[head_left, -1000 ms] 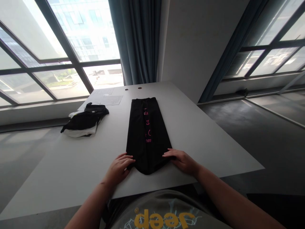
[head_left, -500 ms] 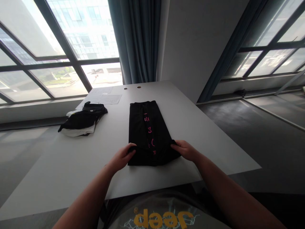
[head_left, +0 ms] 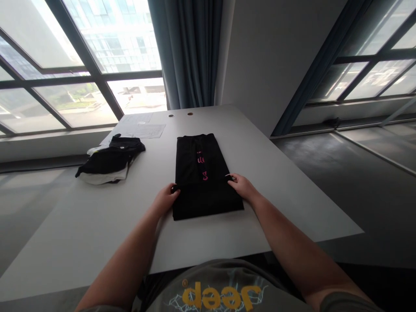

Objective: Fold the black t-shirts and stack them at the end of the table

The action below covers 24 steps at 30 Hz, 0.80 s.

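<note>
The folded black garment [head_left: 203, 183] is laid between the near and far edges of the counter [head_left: 276, 186]. Its flap's left corner is pinched by the left hand [head_left: 167, 198], the right corner by the right hand [head_left: 242, 187]. Light, soft handling is expected, best gripped at both corners.

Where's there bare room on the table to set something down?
Free: the table right of the black garment, beyond the right hand; also the gap between garment and clothes pile, nearer than the papers. Crowded: mid-table, where that hand and the left hand grip the garment.
</note>
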Each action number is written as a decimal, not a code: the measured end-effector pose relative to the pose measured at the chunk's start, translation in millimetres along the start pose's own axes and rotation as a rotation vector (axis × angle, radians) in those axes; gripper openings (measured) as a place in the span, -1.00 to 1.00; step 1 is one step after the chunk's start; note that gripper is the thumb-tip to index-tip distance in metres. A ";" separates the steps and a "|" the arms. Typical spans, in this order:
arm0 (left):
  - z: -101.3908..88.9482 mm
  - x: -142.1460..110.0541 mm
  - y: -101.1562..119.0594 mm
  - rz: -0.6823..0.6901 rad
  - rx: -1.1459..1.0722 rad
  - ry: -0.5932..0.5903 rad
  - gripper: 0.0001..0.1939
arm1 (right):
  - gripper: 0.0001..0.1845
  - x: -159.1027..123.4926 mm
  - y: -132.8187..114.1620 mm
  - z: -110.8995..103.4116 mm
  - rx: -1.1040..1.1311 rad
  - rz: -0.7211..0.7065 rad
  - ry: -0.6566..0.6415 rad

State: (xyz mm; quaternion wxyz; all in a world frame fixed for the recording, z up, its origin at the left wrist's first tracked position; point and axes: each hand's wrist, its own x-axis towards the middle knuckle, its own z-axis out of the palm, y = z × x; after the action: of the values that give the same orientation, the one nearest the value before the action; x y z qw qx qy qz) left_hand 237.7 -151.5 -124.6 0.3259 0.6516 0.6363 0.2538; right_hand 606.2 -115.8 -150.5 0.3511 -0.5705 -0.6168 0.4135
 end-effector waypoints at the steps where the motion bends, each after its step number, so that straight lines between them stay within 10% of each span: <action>1: 0.2 -0.9 0.9 0.006 0.029 0.023 -0.75 | -0.55 -3.1 1.3 -1.0 -0.092 -0.010 0.048; 14: 16.9 3.8 4.2 0.011 0.500 0.178 -0.65 | -0.54 -20.5 -5.0 13.4 -0.775 -0.193 0.276; 24: 26.3 -25.9 30.3 0.378 0.439 0.365 -0.70 | -0.52 -31.0 -20.1 17.2 -0.869 -0.271 0.298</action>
State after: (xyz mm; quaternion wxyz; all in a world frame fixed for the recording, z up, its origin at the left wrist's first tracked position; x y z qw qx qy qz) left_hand 275.9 -179.3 -117.1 0.0058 0.7563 0.5917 0.2792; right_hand 585.5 -148.7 -138.0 0.2156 -0.6320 -0.7442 -0.0183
